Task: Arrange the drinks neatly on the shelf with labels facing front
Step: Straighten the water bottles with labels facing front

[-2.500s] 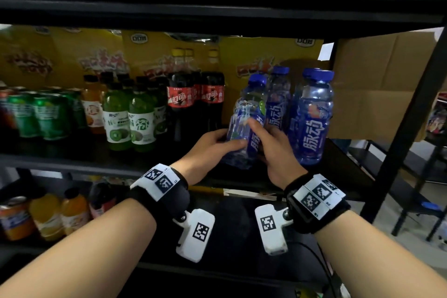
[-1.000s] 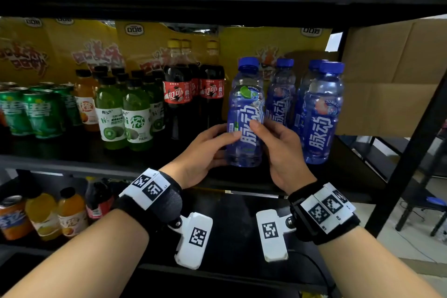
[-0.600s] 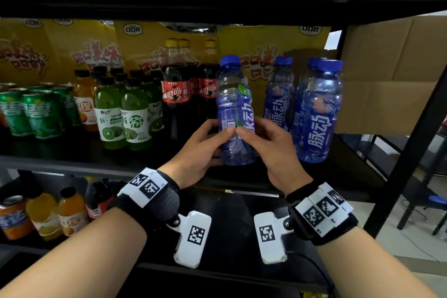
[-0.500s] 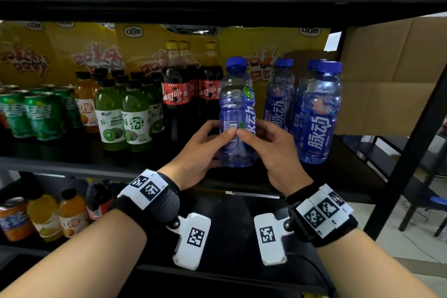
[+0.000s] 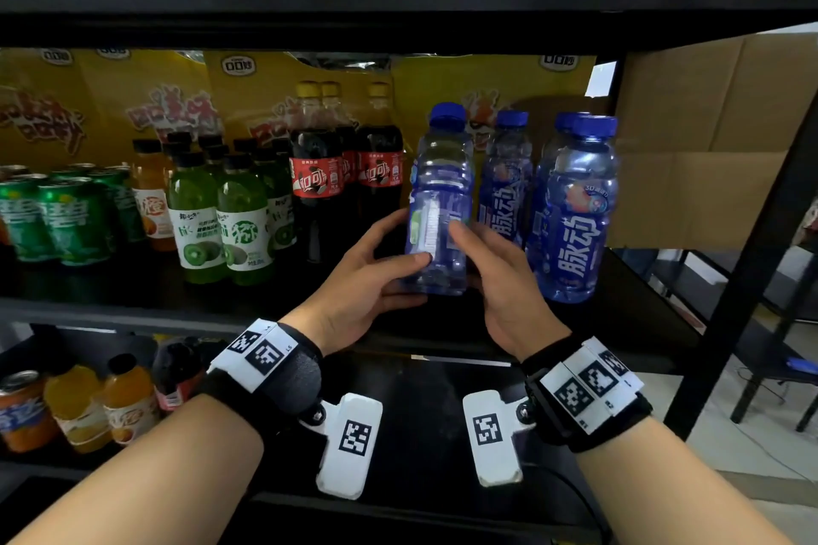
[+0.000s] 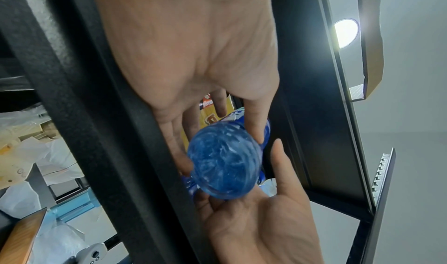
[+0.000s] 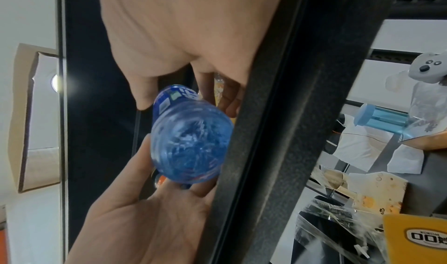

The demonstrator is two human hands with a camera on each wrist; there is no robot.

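On the shelf (image 5: 133, 305), both hands cup a blue bottle (image 5: 438, 208) (upright)

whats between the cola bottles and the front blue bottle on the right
The held blue bottle, gripped by left hand and right hand, as the head view shows.

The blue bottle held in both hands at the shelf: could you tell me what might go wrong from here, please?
1. The blue bottle shows its small-print side forward; set down now, its label would face wrongly, unlike the front right bottle.
2. The left hand and right hand hold it only low down, apparently lifted clear of the shelf edge; it could slip while being turned.
3. It could knock the cola bottles close beside it.
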